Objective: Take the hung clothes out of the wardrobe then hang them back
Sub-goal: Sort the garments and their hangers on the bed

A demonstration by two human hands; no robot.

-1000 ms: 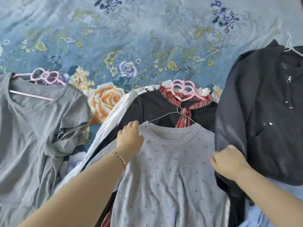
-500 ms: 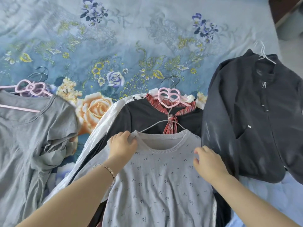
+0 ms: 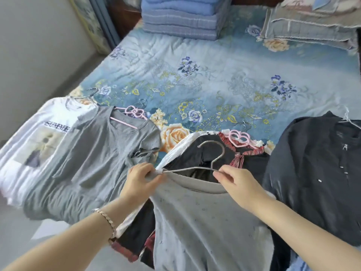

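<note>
While left hand [image 3: 142, 178] and right hand [image 3: 235, 182] pinch the wire hanger [image 3: 187, 169], grey sweater [image 3: 205, 222] hanging from it

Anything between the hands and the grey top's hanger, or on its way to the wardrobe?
Nothing visible: the left hand and right hand grip the wire hanger holding the light grey top. The wardrobe is out of view, so that path is unknown.
</note>
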